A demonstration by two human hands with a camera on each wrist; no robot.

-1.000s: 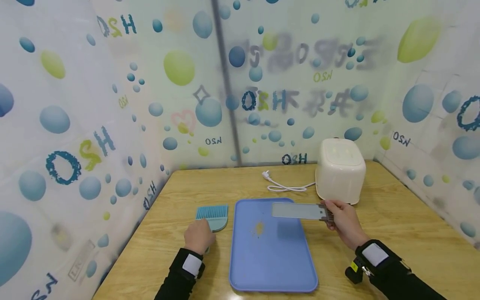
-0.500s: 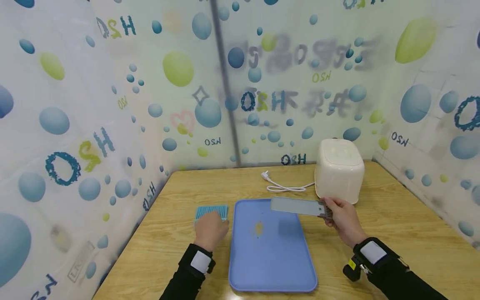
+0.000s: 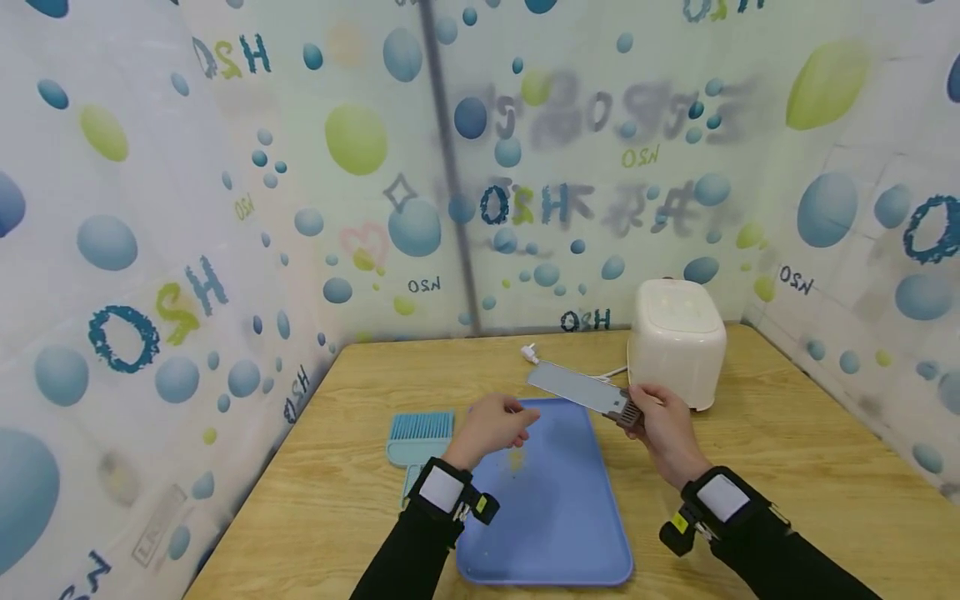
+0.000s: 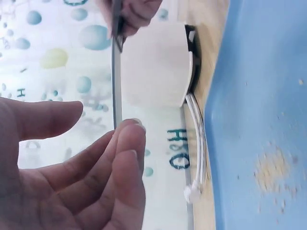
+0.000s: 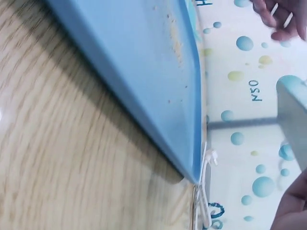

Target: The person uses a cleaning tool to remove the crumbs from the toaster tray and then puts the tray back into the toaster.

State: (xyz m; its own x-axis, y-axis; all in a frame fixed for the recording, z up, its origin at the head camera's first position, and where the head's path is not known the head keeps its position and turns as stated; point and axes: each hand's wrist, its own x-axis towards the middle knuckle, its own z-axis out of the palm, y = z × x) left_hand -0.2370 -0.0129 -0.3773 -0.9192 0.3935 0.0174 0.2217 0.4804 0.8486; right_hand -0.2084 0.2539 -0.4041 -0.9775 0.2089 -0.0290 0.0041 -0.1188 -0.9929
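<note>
My right hand (image 3: pixel 667 437) pinches one end of a flat grey crumb tray (image 3: pixel 576 386), held tilted above the far right part of a blue tray (image 3: pixel 551 537). Over the blue tray's left side hovers my left hand (image 3: pixel 487 429), holding nothing. In the left wrist view its thumb stands apart from its bent fingers (image 4: pixel 129 177), which overlap the free end of the crumb tray. A small patch of tan crumbs (image 3: pixel 516 460) lies on the blue tray. Left of it rests a light-blue brush (image 3: pixel 420 437) on the table, its handle partly hidden by my left wrist.
A cream toaster (image 3: pixel 678 346) stands at the back right of the wooden table (image 3: pixel 300 517). Its white cord and plug (image 3: pixel 529 353) lie behind the blue tray. Patterned curtains (image 3: pixel 360 208) hang around the table's back and sides.
My left hand has moved from over the brush to the right, above the blue tray. My right hand has brought the crumb tray slightly left and tipped its free end upward.
</note>
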